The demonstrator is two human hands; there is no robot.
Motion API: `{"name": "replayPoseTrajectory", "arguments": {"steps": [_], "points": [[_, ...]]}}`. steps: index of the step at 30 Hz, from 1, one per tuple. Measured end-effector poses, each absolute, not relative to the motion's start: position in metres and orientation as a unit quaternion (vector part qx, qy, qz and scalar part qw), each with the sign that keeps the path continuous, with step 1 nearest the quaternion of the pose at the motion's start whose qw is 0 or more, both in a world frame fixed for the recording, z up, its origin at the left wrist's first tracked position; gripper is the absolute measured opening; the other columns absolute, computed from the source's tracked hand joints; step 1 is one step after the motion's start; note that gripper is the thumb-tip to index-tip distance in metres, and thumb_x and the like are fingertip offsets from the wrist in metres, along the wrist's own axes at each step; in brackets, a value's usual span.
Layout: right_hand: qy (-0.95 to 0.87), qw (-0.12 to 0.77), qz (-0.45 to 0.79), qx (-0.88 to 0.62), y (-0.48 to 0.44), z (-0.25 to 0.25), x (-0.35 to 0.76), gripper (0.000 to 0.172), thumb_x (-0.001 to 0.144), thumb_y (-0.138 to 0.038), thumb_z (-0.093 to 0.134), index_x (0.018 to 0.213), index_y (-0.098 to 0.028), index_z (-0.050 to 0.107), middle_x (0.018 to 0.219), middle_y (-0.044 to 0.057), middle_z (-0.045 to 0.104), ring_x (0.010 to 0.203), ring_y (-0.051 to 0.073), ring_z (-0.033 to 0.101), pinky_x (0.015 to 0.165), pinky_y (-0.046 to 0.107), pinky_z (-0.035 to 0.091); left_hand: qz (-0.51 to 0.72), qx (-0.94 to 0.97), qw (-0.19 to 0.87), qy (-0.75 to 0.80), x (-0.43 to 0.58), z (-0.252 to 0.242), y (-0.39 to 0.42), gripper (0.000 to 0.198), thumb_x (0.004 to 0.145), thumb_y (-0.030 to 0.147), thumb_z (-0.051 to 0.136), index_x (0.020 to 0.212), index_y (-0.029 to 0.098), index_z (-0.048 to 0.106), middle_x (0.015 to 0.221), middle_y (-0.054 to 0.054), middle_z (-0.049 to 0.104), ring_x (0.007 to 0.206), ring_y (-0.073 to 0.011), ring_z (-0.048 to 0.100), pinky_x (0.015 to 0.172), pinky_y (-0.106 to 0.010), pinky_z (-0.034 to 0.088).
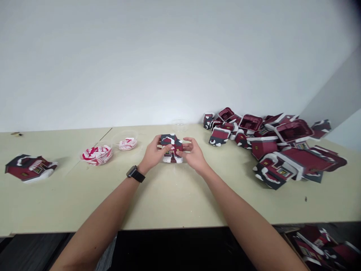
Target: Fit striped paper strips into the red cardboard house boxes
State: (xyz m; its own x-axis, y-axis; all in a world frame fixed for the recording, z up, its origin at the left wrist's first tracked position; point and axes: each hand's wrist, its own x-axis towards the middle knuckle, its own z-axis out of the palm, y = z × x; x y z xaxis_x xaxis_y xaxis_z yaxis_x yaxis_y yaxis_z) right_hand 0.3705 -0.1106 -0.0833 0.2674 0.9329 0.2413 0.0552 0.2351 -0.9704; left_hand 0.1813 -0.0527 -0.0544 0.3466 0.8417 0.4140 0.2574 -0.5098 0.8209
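Observation:
A small model house, dark red with a grey roof and white snow trim, stands on the table in front of me. My left hand grips its left side, the thumb laid across the front. From the right, my right hand holds it too, with the thumb on the front wall and the fingers partly raised. A red-and-white striped piece shows near the thumbs, above the door. Behind the house sits a clear, shallow dish. The back of the house is hidden.
Left of my hands are a clear bowl of red-and-white striped pieces and a smaller bowl of similar pieces. Another house with a striped awning stands far left. Many houses are heaped at right. A box below the table holds more.

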Motion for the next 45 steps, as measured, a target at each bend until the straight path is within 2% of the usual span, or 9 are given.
{"name": "replayPoseTrajectory", "arguments": {"steps": [8, 14, 18, 22, 25, 30, 34, 39, 45], "points": [[-0.426, 0.61, 0.476, -0.469, -0.113, -0.08, 0.379, 0.078, 0.058, -0.035, 0.094, 0.124, -0.029, 0.052, 0.107, 0.006, 0.077, 0.1, 0.03, 0.076, 0.081, 0.043, 0.062, 0.443, 0.706, 0.44, 0.335, 0.179, -0.053, -0.048, 0.048, 0.086, 0.059, 0.076, 0.111, 0.019, 0.064, 0.117, -0.009, 0.075, 0.107, -0.0253, 0.071, 0.091, -0.038, 0.058], [-0.455, 0.588, 0.496, -0.449, -0.123, -0.07, 0.378, 0.069, 0.064, -0.041, 0.095, 0.121, -0.029, 0.059, 0.116, 0.007, 0.077, 0.107, 0.029, 0.074, 0.088, 0.045, 0.061, 0.48, 0.664, 0.478, 0.316, 0.182, -0.048, -0.052, 0.051, 0.08, 0.057, 0.083, 0.103, 0.017, 0.062, 0.106, -0.01, 0.076, 0.097, -0.0228, 0.072, 0.086, -0.037, 0.059], [-0.439, 0.632, 0.462, -0.441, -0.121, -0.07, 0.384, 0.067, 0.061, -0.047, 0.096, 0.117, -0.029, 0.065, 0.13, 0.008, 0.071, 0.11, 0.027, 0.072, 0.09, 0.043, 0.06, 0.522, 0.671, 0.421, 0.317, 0.179, -0.031, -0.066, 0.049, 0.08, 0.051, 0.085, 0.107, 0.019, 0.061, 0.107, -0.009, 0.075, 0.097, -0.0235, 0.072, 0.085, -0.037, 0.06], [-0.391, 0.675, 0.415, -0.468, -0.113, -0.074, 0.396, 0.067, 0.051, -0.045, 0.098, 0.108, -0.026, 0.067, 0.096, 0.003, 0.074, 0.092, 0.023, 0.072, 0.085, 0.039, 0.06, 0.551, 0.68, 0.321, 0.361, 0.159, -0.018, -0.096, 0.05, 0.081, 0.047, 0.086, 0.116, 0.02, 0.061, 0.117, -0.011, 0.073, 0.103, -0.0253, 0.073, 0.092, -0.04, 0.061], [-0.347, 0.683, 0.421, -0.486, -0.112, -0.075, 0.398, 0.056, 0.056, -0.051, 0.094, 0.098, -0.024, 0.069, 0.077, 0.0, 0.071, 0.075, 0.019, 0.069, 0.078, 0.036, 0.059, 0.577, 0.67, 0.253, 0.391, 0.129, -0.023, -0.128, 0.05, 0.083, 0.046, 0.084, 0.119, 0.022, 0.06, 0.121, -0.01, 0.073, 0.11, -0.0267, 0.073, 0.099, -0.043, 0.06], [-0.362, 0.691, 0.411, -0.471, -0.116, -0.071, 0.391, 0.059, 0.048, -0.042, 0.098, 0.097, -0.024, 0.07, 0.085, 0.0, 0.072, 0.073, 0.016, 0.068, 0.072, 0.031, 0.058, 0.618, 0.584, 0.154, 0.503, 0.048, -0.038, -0.174, 0.05, 0.081, 0.048, 0.084, 0.118, 0.023, 0.061, 0.117, -0.008, 0.074, 0.107, -0.0258, 0.075, 0.097, -0.044, 0.063], [-0.365, 0.671, 0.431, -0.48, -0.12, -0.07, 0.386, 0.054, 0.055, -0.052, 0.095, 0.093, -0.022, 0.069, 0.075, -0.002, 0.068, 0.06, 0.014, 0.064, 0.065, 0.032, 0.057, 0.639, 0.474, 0.013, 0.605, -0.041, -0.041, -0.189, 0.055, 0.074, 0.049, 0.086, 0.116, 0.023, 0.062, 0.112, -0.007, 0.075, 0.105, -0.028, 0.075, 0.092, -0.047, 0.065], [-0.389, 0.664, 0.422, -0.48, -0.122, -0.07, 0.38, 0.061, 0.049, -0.055, 0.098, 0.09, -0.021, 0.069, 0.072, -0.003, 0.067, 0.052, 0.013, 0.061, 0.051, 0.028, 0.052, 0.571, 0.344, -0.106, 0.738, -0.14, -0.036, -0.187, 0.051, 0.069, 0.055, 0.088, 0.099, 0.028, 0.057, 0.104, 0.004, 0.074, 0.101, -0.0273, 0.075, 0.097, -0.055, 0.062], [-0.397, 0.634, 0.409, -0.523, -0.123, -0.07, 0.374, 0.068, 0.059, -0.081, 0.083, 0.084, -0.019, 0.068, 0.051, -0.005, 0.052, 0.038, 0.01, 0.045, 0.036, 0.023, 0.03, 0.482, 0.298, -0.089, 0.819, -0.196, -0.033, -0.164, 0.049, 0.071, 0.042, 0.088, 0.094, 0.02, 0.05, 0.093, 0.004, 0.067, 0.091, -0.0188, 0.07, 0.081, -0.028, 0.053]]}}
